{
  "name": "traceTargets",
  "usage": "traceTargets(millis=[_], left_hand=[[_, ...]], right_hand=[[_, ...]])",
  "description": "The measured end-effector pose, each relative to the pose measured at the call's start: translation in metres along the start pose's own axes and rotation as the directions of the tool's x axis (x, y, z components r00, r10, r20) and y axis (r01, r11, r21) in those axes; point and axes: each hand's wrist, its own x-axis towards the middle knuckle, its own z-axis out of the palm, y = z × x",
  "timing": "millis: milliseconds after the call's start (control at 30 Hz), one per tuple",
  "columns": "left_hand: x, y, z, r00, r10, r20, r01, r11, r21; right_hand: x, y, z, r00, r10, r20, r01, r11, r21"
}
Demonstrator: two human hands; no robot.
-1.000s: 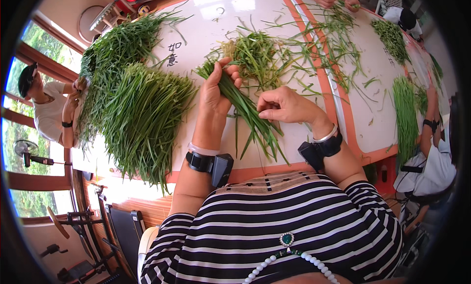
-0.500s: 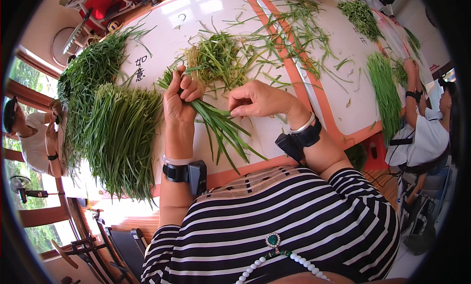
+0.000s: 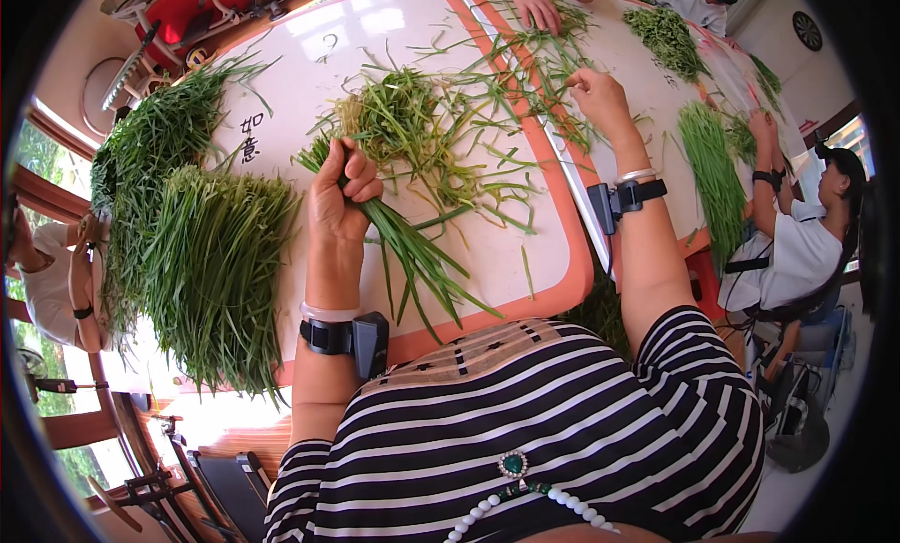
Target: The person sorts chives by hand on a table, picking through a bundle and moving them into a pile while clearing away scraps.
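Note:
My left hand (image 3: 343, 188) is closed around a bunch of garlic chives (image 3: 417, 260), whose green leaf ends fan out toward my body and whose other ends stick out beyond my fist. My right hand (image 3: 600, 100) is raised at the seam between two tables, above loose green leaves (image 3: 553, 98). Its fingers are pinched together; whatever is in them is too small to make out. Beyond my left fist lies a tangled heap of green and yellowish leaves (image 3: 412, 116). A thick, aligned stack of chives (image 3: 220, 262) lies to the left of that hand.
A looser chive pile (image 3: 155, 154) lies farther left on the white, orange-edged table (image 3: 323, 69). Another person's hand (image 3: 536, 7) reaches over scattered leaves at the far seam. At right, a person in white (image 3: 792, 248) works beside a long chive bundle (image 3: 711, 173). Another person (image 3: 56, 280) stands at left.
My right hand has moved away from the bunch, rightward and farther out to the seam. The left hand keeps its hold. Another person's hand has come farther into view at the top.

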Motion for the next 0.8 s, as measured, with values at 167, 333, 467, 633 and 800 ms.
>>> traceTargets(millis=[167,333,467,633,800], left_hand=[[0.0,-0.001,0.001,1.0,0.01,-0.007,-0.01,1.0,0.027],[-0.002,-0.002,0.001,1.0,0.012,-0.026,-0.011,0.999,0.033],[-0.003,-0.004,0.003,0.999,0.003,-0.036,-0.002,0.999,0.032],[-0.001,-0.006,0.004,1.0,0.002,-0.031,0.0,0.999,0.043],[-0.004,-0.008,0.007,0.999,-0.048,-0.01,0.049,0.996,0.07]], right_hand=[[0.013,0.017,0.024,0.995,-0.042,0.085,0.063,0.964,-0.257],[0.016,0.0,0.027,0.997,-0.075,0.036,0.082,0.959,-0.27],[0.018,0.005,0.029,0.994,-0.037,0.107,0.07,0.945,-0.321],[0.018,0.031,0.024,0.996,-0.011,-0.092,0.005,0.998,-0.07],[0.003,0.004,0.011,0.947,0.312,-0.079,-0.212,0.789,0.576]])
